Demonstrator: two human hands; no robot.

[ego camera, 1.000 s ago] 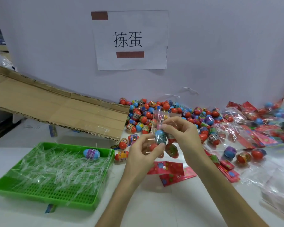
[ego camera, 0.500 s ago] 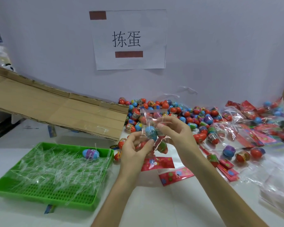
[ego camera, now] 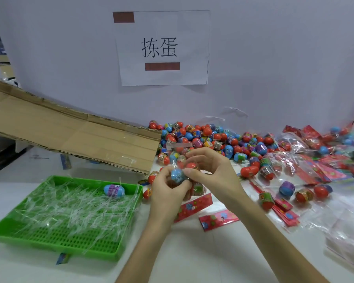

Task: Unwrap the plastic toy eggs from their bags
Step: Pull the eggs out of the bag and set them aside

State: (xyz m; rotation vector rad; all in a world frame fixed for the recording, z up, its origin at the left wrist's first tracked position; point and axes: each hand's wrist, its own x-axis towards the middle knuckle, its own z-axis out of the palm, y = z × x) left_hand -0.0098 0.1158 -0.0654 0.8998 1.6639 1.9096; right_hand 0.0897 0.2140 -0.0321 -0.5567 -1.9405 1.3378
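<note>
Beyond the fingers lies a heap of loose red and blue plastic toy eggs [ego camera: 202, 137], judged already unwrapped. Right of them, many clear bags with red card headers [ego camera: 307, 158] wait unopened. The left hand [ego camera: 168, 195] and right hand [ego camera: 215, 170] pinch one clear plastic bag [ego camera: 180, 160], with a blue egg [ego camera: 177, 175] inside at the fingertips.

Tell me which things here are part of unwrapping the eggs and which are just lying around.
Job: left hand, right hand, bag of eggs they hold, unwrapped egg pile, bagged eggs, green tray, plastic strips.
Lying about: cardboard sheet, paper sign, red header cards.
</note>
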